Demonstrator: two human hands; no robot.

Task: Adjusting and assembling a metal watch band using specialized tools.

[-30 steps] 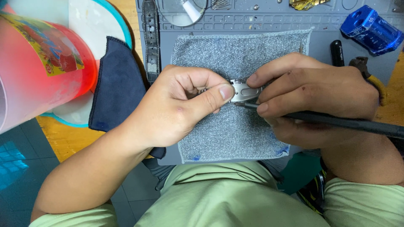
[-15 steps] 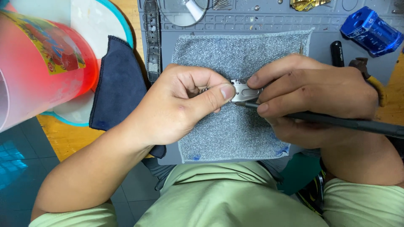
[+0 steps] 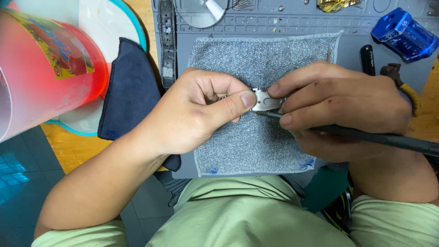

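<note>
A small silver metal clasp [image 3: 265,99] is pinched between my two hands over a grey woven cloth [image 3: 265,59]. My left hand [image 3: 196,112] grips its left end, thumb pressed on top. My right hand [image 3: 338,103] steadies its right end and holds a thin black tool [image 3: 379,138] like a pen. The tool's tip touches the clasp's lower edge. Most of the clasp is hidden by my fingers.
A grey work mat [image 3: 292,20] lies under the cloth. A dark blue cloth [image 3: 130,87] and a black strap [image 3: 167,43] lie left. A red translucent cup [image 3: 43,68] stands far left. A blue plastic box [image 3: 404,34], a black pen-like tool [image 3: 367,58] and pliers [image 3: 398,75] sit right.
</note>
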